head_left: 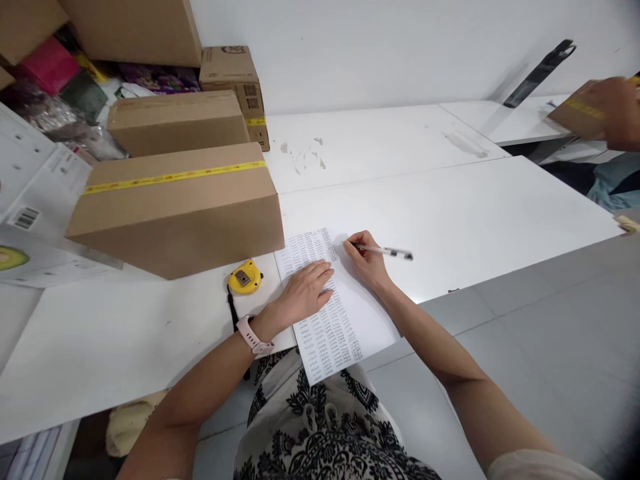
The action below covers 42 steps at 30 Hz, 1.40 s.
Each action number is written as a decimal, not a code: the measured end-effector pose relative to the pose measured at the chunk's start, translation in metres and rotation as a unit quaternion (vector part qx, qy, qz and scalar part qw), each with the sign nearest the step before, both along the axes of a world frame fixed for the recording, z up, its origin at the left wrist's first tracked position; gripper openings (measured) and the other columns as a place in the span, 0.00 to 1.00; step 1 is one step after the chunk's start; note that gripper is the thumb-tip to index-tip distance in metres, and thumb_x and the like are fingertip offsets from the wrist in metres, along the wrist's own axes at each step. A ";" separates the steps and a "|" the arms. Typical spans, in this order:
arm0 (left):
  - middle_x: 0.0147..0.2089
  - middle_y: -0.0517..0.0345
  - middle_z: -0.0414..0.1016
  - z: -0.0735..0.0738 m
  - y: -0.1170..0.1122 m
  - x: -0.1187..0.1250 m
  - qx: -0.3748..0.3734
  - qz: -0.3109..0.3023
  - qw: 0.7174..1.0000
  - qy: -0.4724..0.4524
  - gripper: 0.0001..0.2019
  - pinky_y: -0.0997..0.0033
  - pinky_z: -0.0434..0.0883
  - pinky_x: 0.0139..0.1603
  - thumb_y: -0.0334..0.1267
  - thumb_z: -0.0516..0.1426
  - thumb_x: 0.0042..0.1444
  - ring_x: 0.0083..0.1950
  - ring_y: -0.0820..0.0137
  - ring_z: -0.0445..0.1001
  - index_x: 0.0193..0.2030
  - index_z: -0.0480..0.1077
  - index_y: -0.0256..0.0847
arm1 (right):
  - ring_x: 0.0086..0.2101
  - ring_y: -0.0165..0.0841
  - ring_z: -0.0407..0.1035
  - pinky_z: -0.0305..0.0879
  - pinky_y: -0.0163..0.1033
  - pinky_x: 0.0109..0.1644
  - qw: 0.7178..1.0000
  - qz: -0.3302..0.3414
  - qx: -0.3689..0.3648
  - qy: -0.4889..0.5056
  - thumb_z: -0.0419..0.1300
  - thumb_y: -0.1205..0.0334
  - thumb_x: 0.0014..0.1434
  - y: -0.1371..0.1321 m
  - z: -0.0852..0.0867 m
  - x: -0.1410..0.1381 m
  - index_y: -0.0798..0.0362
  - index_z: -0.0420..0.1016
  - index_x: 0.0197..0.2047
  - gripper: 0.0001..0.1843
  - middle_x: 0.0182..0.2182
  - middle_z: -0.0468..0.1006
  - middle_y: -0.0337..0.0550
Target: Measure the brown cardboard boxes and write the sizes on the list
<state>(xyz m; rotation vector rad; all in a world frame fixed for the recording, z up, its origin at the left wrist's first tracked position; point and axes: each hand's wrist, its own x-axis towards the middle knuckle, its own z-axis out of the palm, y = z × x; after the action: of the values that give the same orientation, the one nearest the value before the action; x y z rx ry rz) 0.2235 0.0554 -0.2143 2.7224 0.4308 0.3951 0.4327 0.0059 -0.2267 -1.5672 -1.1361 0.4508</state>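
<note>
I press my left hand (305,293) flat and spread on the printed list (345,327), which overhangs the counter's (450,213) near edge beside the yellow tape measure (245,277), steadying it while my right hand (367,265), pinching the pen (387,251), writes lightly near its top.

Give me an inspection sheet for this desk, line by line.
Surface: white table, scuffed near the wall.
Job's things: printed sheet overhanging the near edge; pen.
Clutter: tape measure beside the sheet; taped boxes; packets far left.
Hands: left hand flat on the sheet; right hand grips the pen in its fingers.
Cables: nothing seen.
Surroundings: white wall; another person's hand on a small box far right.
</note>
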 end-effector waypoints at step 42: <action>0.38 0.55 0.78 0.089 -0.017 -0.212 -0.270 0.433 0.716 -0.476 0.26 0.70 0.73 0.35 0.61 0.58 0.51 0.38 0.68 0.79 0.42 0.69 0.39 | 0.37 0.41 0.73 0.69 0.50 0.52 0.996 -0.085 -0.018 0.021 0.55 0.60 0.50 0.010 -0.025 0.035 0.58 0.79 0.45 0.22 0.37 0.80 0.52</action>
<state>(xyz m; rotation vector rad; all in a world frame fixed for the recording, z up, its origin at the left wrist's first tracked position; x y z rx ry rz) 0.0111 0.0387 -0.1256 1.2876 1.2128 1.5023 0.4675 0.0158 -0.2519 -1.6626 -0.9581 0.3905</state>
